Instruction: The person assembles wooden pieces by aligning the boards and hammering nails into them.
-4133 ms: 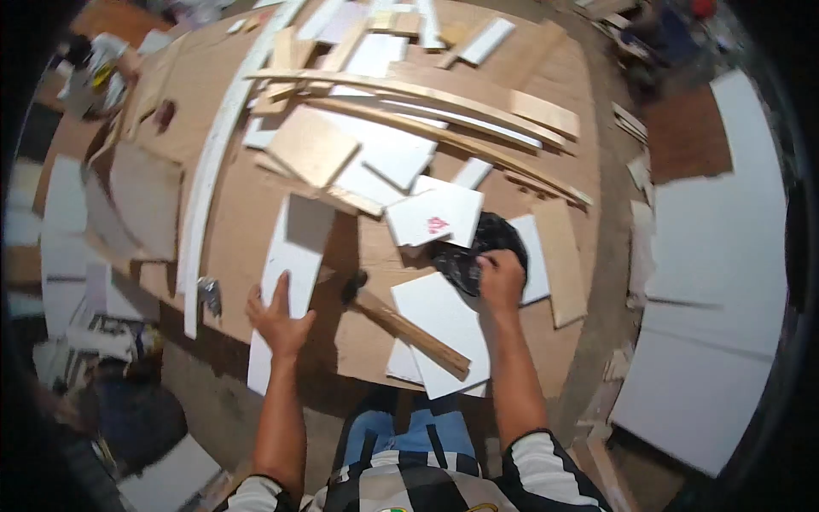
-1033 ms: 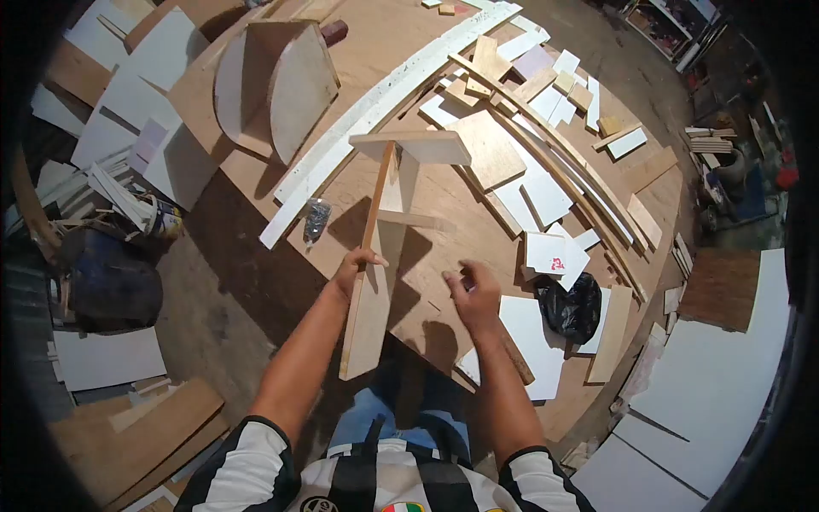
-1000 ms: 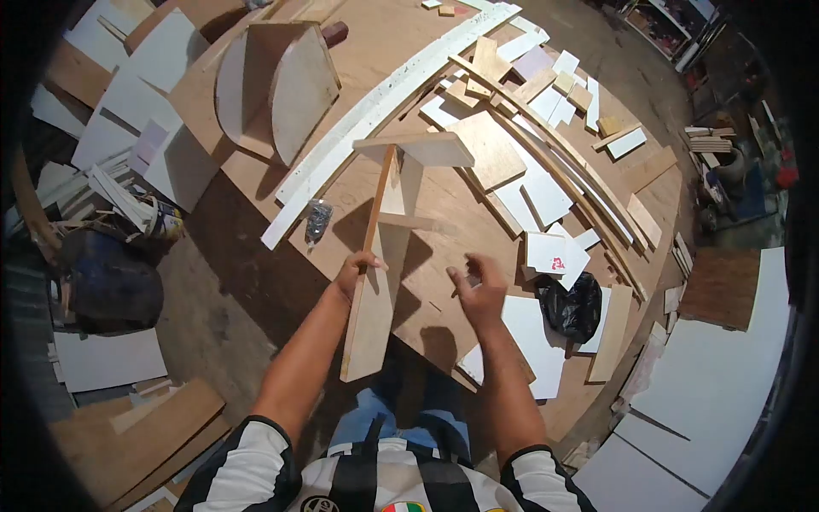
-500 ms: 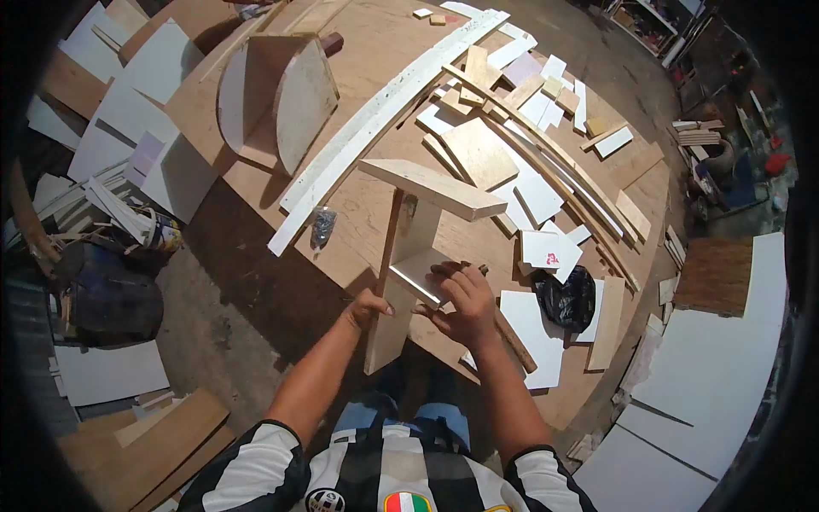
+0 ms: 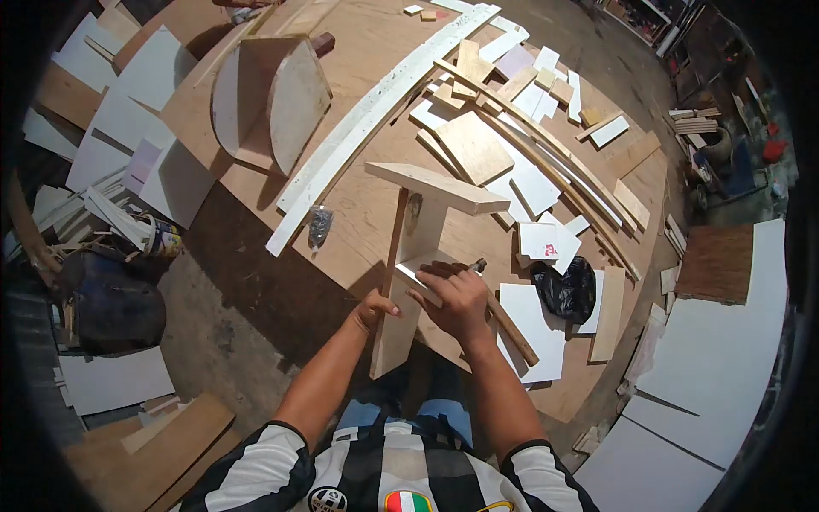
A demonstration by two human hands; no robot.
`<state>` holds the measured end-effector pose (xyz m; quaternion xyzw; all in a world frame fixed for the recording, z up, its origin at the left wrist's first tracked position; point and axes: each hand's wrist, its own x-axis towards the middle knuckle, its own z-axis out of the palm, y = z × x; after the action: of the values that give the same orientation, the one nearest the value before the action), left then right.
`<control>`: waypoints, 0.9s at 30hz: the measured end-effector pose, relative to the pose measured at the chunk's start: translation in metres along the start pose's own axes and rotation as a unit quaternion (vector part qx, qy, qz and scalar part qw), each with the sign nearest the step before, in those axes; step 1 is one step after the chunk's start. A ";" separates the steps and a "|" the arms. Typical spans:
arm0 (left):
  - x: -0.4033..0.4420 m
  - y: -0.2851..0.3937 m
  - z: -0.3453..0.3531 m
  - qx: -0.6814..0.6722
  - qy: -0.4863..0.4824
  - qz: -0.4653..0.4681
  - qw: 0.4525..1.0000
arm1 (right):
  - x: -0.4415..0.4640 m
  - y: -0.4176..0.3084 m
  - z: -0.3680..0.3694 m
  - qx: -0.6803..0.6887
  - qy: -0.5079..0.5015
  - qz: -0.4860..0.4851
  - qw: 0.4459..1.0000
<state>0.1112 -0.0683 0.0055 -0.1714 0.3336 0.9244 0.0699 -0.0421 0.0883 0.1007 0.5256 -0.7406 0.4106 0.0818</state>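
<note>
My left hand (image 5: 375,311) grips the edge of an upright wooden board, its thumb on the near face. The board belongs to a wooden frame (image 5: 424,219) with a wider plank (image 5: 438,188) across its top and a small white-faced crosspiece (image 5: 408,275) partway down. Over that crosspiece lies my right hand (image 5: 456,299), fingers stretched out and thumb apart, hiding most of it; whether the palm touches it is unclear. Just behind the right hand a hammer (image 5: 512,328) rests on the table, its head partly hidden.
On the plywood table (image 5: 358,247) lie long white strips (image 5: 388,94), many wood offcuts (image 5: 474,149), a black plastic bag (image 5: 566,290) and a small clear bag of dark bits (image 5: 320,227). A curved-sided wooden piece (image 5: 271,107) stands at far left. White panels (image 5: 708,367) lean at right.
My right hand has shifted slightly left and up across the crosspiece, its fingers straighter. The frame has tilted a little to the right, with my left hand still on it.
</note>
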 end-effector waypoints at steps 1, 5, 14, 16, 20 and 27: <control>0.000 0.000 0.001 -0.003 -0.002 -0.002 1.000 | 0.000 0.000 0.000 0.000 0.000 0.000 1.000; 0.003 0.002 0.004 -0.011 0.000 -0.008 1.000 | -0.001 0.002 0.000 0.000 0.004 0.017 1.000; 0.008 0.000 0.012 0.008 0.055 0.018 0.998 | -0.007 0.011 0.001 0.001 -0.006 0.048 0.999; 0.009 -0.001 0.012 0.008 0.058 0.019 0.998 | -0.006 0.014 0.002 0.004 -0.008 0.051 0.999; 0.012 -0.006 -0.003 0.012 0.050 0.011 0.999 | -0.005 0.019 0.008 0.014 0.037 0.028 0.999; 0.007 0.006 0.007 0.037 0.075 0.027 0.996 | -0.006 0.022 0.016 0.041 0.032 0.054 0.997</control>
<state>0.1014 -0.0685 0.0112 -0.2284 0.3759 0.8977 0.0260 -0.0533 0.0841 0.0757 0.4740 -0.7474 0.4615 0.0614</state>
